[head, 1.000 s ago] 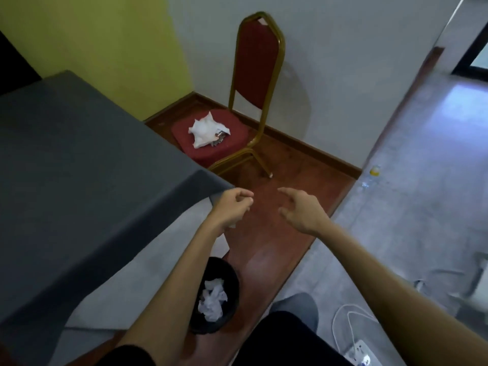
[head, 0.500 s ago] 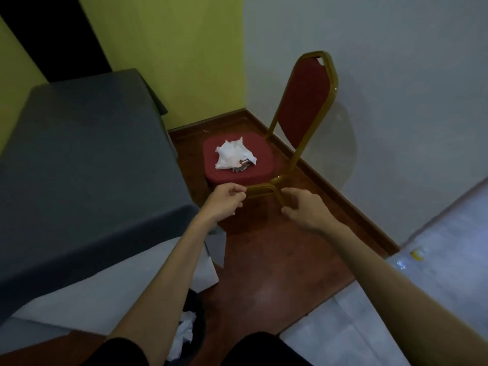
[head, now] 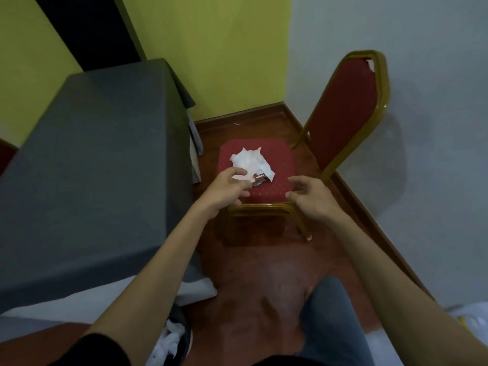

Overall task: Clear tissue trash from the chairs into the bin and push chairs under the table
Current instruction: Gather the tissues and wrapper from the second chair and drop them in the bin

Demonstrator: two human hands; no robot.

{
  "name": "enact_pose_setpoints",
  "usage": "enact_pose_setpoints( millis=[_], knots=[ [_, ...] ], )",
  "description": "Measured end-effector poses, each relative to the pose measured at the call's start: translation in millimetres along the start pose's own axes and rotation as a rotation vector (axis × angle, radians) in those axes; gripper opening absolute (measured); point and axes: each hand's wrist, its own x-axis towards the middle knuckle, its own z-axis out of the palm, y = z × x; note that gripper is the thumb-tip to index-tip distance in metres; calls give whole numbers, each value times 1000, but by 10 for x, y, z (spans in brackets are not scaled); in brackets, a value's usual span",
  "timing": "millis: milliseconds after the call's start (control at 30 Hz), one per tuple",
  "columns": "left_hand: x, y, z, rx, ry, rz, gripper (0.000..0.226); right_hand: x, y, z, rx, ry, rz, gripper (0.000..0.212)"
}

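Observation:
A red chair (head: 343, 107) with a gold frame stands in the corner, to the right of the table (head: 100, 159) draped in grey cloth. On its seat lies a crumpled white tissue (head: 252, 161) with a small dark wrapper (head: 258, 178) at its near edge. My left hand (head: 228, 188) hovers over the seat's near left part, fingers apart, fingertips at the tissue's edge. My right hand (head: 310, 198) hangs open over the seat's near right corner, holding nothing. The black bin (head: 182, 336) with white tissues inside sits by my left arm at the bottom.
White wall and wooden skirting run close behind and right of the chair. A green wall closes the corner. My grey-trousered leg (head: 330, 323) is on the wooden floor in front. A second red chair's edge (head: 5, 154) shows at far left.
I have stepped closer to the chair; both hands have moved forward over the seat. The left hand has opened and now reaches the tissue's edge. The bin has slid to the bottom of view.

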Motion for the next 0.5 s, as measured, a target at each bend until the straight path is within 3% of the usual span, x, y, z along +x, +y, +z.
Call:
enact_pose_setpoints(
  millis=[200, 300, 500],
  knots=[
    [692, 385, 193, -43, 132, -106, 41, 1154, -64, -293, 16, -128, -21, 47],
    [818, 601, 232, -57, 173, -182, 42, 1480, -229, -427, -9, -233, -28, 50],
    [987, 920, 78, -115, 226, -268, 36, 1893, -638, -616, 26, -286, -28, 41]
  ],
)
